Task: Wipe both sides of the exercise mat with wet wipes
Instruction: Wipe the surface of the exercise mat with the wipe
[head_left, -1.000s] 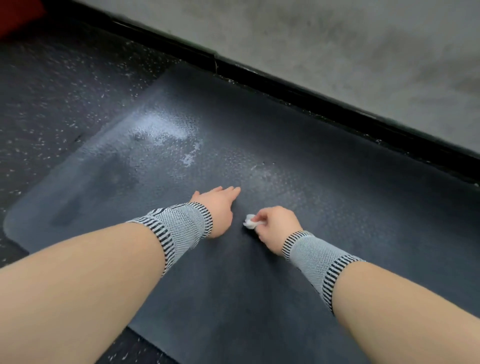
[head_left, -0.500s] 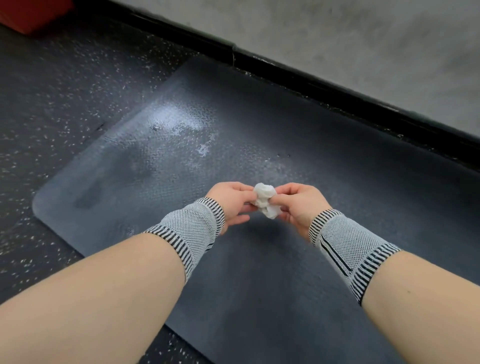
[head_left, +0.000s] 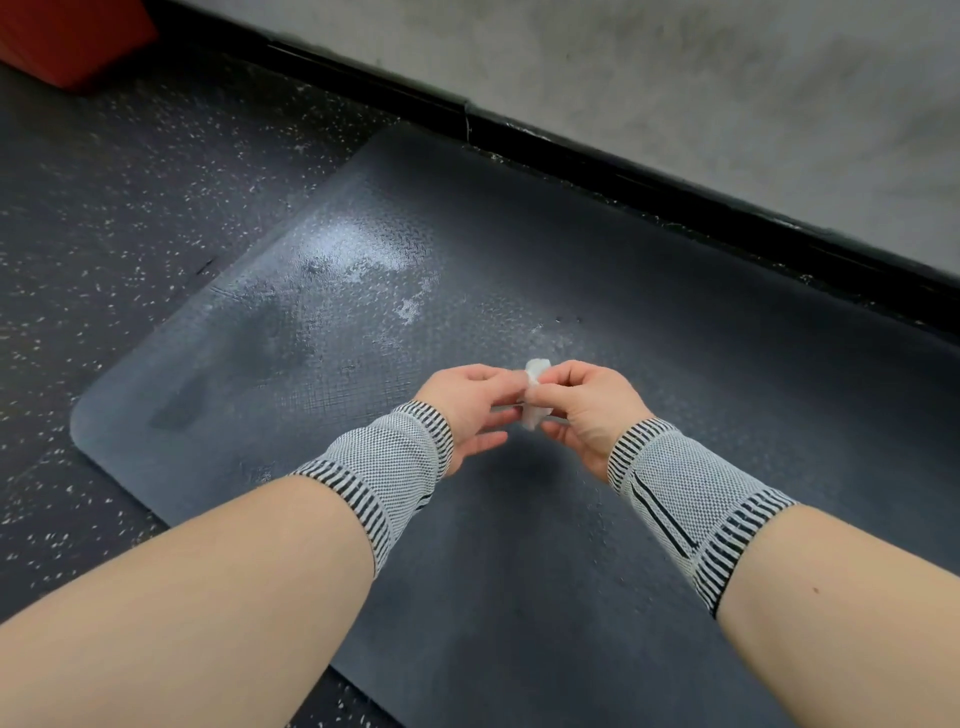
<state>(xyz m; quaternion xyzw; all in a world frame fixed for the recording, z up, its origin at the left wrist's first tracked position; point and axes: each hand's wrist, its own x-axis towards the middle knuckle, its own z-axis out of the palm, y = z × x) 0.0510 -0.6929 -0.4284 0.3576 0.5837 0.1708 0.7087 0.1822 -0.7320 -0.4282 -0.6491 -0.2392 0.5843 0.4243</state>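
One exercise mat (head_left: 519, 545) is lying flat on the speckled floor (head_left: 104, 208), and one crumpled white wet wipe (head_left: 535, 395) is showing above it. Two hands are sharing that single wipe, the left hand (head_left: 467, 410) and the right hand (head_left: 587, 410) each pinching it, and two striped knit wrist sleeves are showing, one on the left wrist (head_left: 395, 467) and one on the right (head_left: 680, 493). One red block (head_left: 67, 36) is sitting at the top left corner (only partly in view), and one black baseboard (head_left: 623, 171) is running under one grey wall (head_left: 675, 78).
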